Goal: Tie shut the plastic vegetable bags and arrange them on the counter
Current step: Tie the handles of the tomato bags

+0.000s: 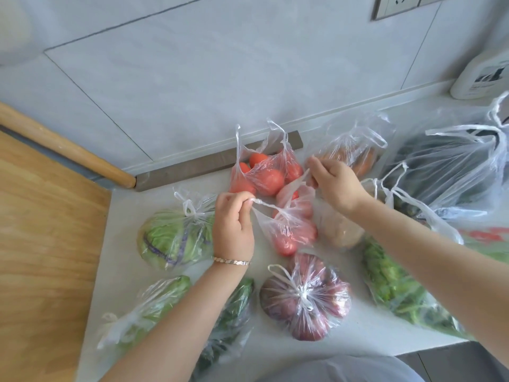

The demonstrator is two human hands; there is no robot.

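surface (154, 199): a pale counter that carries all the bags. the bare strip near the tied bags looks like a fair spot for this one once it is knotted.
tied bags: the cabbage bag (170, 238) on the left and the red onion bag (303, 299) nearer the person are both knotted at the top. they show how snug the knot should be.
back tomato bag (264, 172): sits by the wall with its handles standing loose. it probably needs tying too.
tomato bag in hand (292, 230): lies on the surface in the middle, between the cabbage bag and a brownish bag (338, 230), just in front of the back tomato bag. its mouth is open and the tomatoes sit low in its belly.
left hand (234, 221): thumb and fingers pinch the end of the left handle (264, 205) and draw it taut to the left.
right hand (336, 183): pinches the right handle (294, 183) and pulls it up and to the right.
step: judged to be the start of the knot, since the handles are spread and not yet crossed.
how to do it well: the person should cross the handles close above the tomatoes and keep the bag resting on the surface so nothing rolls out. an even, gentle pull is best, since the thin film could tear and the fruit could bruise.
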